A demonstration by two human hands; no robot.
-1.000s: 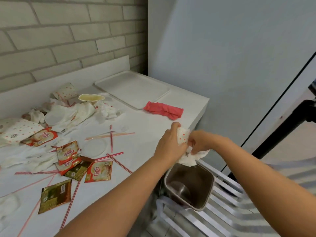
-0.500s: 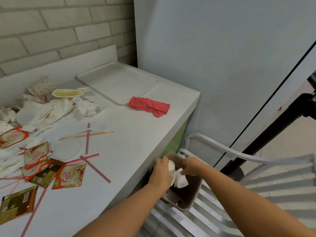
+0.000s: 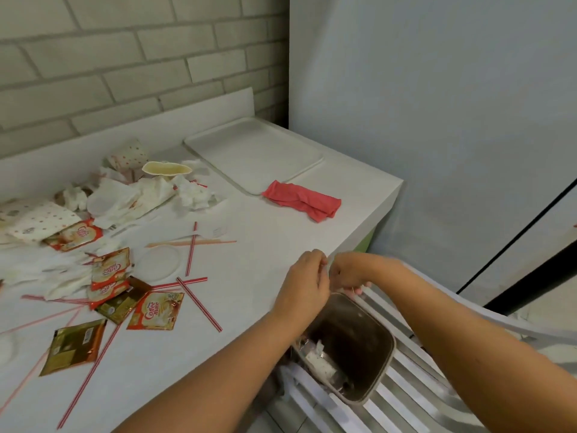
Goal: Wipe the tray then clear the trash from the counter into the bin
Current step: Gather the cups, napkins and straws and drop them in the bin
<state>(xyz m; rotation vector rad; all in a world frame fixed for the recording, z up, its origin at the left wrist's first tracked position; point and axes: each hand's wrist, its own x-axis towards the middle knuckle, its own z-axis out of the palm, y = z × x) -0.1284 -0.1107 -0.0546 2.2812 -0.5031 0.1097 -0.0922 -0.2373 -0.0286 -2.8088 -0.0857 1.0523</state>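
With the left hand [image 3: 307, 282] and right hand [image 3: 349, 273] curled close together above the bin [image 3: 359, 339], whether gripping anything I could not tell, the sachets [image 3: 155, 310], straws [image 3: 199, 304] and crumpled napkins [image 3: 193, 192] strewn across the counter [image 3: 259, 245] looked light and limp, best scooped in bunches or pinched by an edge.

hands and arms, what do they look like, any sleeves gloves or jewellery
The left arm and right arm are bare up to the frame's edge: no sleeve shows. The left hand and right hand wear no gloves, and no watch or bracelet shows on either wrist. The fingers are partly hidden, so rings cannot be ruled out.
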